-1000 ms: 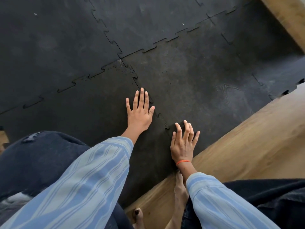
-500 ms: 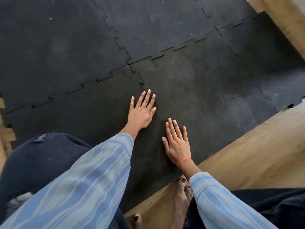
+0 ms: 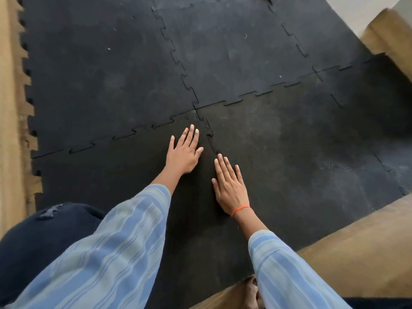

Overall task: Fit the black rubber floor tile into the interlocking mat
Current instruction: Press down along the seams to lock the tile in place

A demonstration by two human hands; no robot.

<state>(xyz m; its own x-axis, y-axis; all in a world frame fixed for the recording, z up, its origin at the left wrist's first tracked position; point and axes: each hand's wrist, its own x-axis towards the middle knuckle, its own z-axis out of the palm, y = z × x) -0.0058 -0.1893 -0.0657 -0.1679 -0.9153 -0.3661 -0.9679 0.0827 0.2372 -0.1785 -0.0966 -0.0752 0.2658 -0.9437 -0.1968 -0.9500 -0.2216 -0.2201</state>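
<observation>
- Left hand (image 3: 185,152) lies flat, fingers spread, palm down on the tile (image 3: 124,175), near its far right corner. It grasps nothing; the flat palm is probably there to press the corner teeth down into the mat (image 3: 245,52).
- Right hand (image 3: 229,186) is also flat and open, holding nothing. It rests along the toothed seam (image 3: 211,141) at the tile's right edge, fingertips pointing up the joint, likely so pressure falls on the teeth that must seat.
- The tile sits at the near left of the mat, its far edge meshed with the neighbour beyond and its right edge against the next piece.
- The far seam looks closed; near the corner the teeth still show a dark gap, so that joint seems not fully seated.
- Wood floor (image 3: 356,253) shows bare at the near right, and toothed mat edges stand open at the left.
</observation>
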